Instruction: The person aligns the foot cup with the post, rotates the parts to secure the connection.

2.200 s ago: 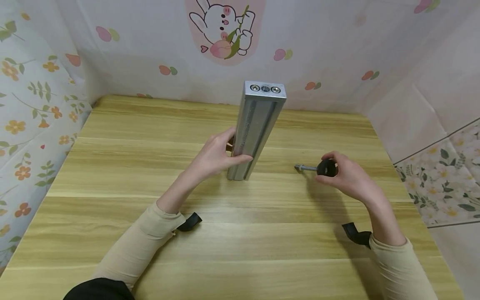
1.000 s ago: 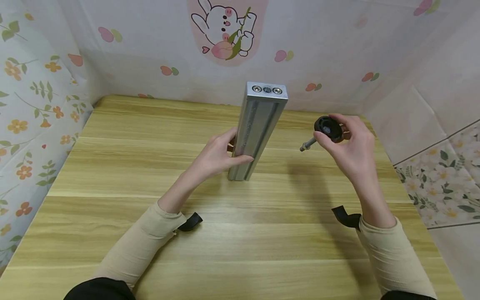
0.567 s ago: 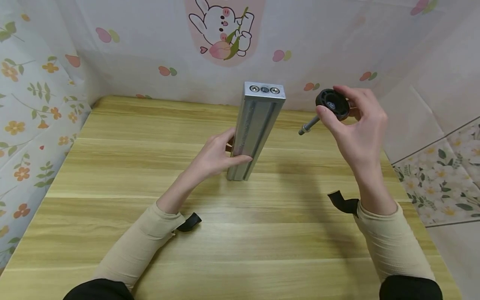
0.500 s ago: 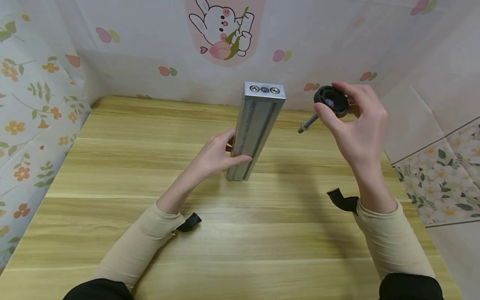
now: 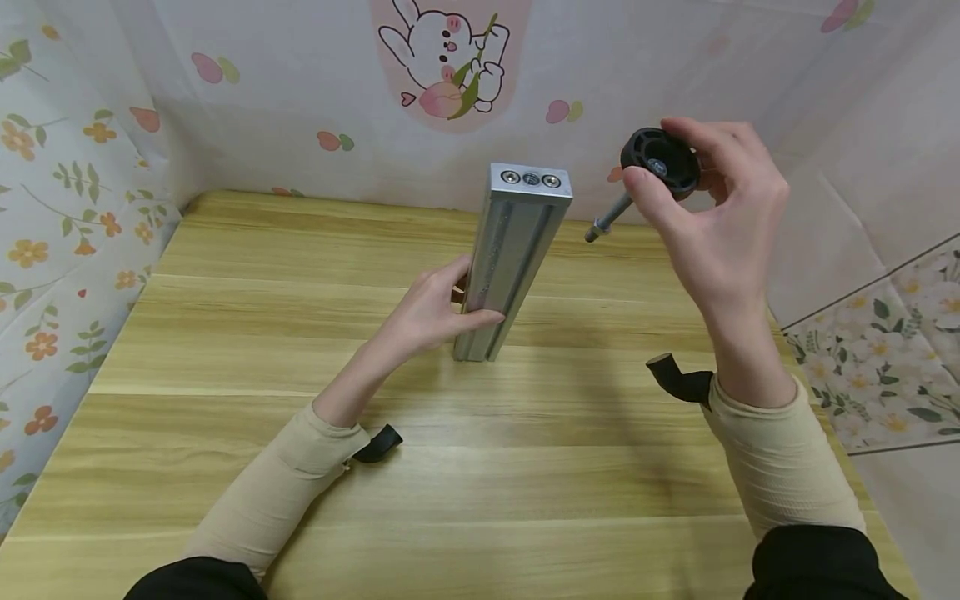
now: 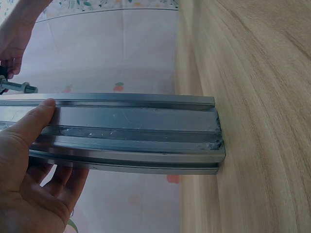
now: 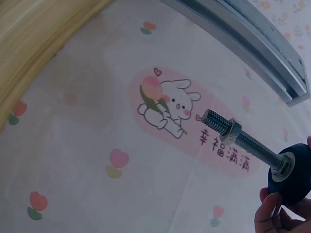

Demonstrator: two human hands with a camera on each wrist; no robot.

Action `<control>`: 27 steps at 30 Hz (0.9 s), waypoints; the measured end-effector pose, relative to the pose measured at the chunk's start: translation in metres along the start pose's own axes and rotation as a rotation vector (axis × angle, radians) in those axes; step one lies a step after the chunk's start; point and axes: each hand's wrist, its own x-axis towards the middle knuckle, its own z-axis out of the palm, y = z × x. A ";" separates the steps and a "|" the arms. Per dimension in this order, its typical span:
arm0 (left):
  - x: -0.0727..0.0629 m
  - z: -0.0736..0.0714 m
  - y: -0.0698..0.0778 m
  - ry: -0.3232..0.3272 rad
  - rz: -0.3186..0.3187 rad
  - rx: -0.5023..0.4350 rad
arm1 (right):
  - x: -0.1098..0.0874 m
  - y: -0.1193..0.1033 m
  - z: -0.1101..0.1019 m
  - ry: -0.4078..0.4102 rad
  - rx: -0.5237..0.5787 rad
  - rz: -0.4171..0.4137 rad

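My left hand (image 5: 427,315) grips a silver aluminium profile (image 5: 513,258) low down, thumb across its near face and fingers behind. The profile stands upright on the table, its lower end against the wood in the left wrist view. Its top end plate (image 5: 530,180) has a screw on each side and a threaded hole between them. My right hand (image 5: 723,208) pinches the black round base of a levelling foot (image 5: 636,150), held in the air right of the profile's top. The foot's threaded stud (image 7: 255,149) carries a nut (image 7: 231,132) and points down-left, apart from the profile.
The wooden table (image 5: 300,483) lies under both hands. Behind it hangs a white printed curtain (image 5: 262,100), with floral sheeting (image 5: 67,275) at the left. Black straps (image 5: 378,444) stick out from both sleeve cuffs.
My right hand has lifted the levelling foot from near the tabletop up to about the height of the profile's top. The left hand and the profile have stayed in place.
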 end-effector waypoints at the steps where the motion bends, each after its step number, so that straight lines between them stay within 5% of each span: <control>1: 0.000 0.000 0.000 0.000 0.001 0.000 | 0.001 -0.002 0.000 0.005 0.005 -0.004; 27: 0.002 -0.006 0.000 0.007 0.008 0.007 | 0.033 -0.045 -0.001 0.042 0.106 -0.140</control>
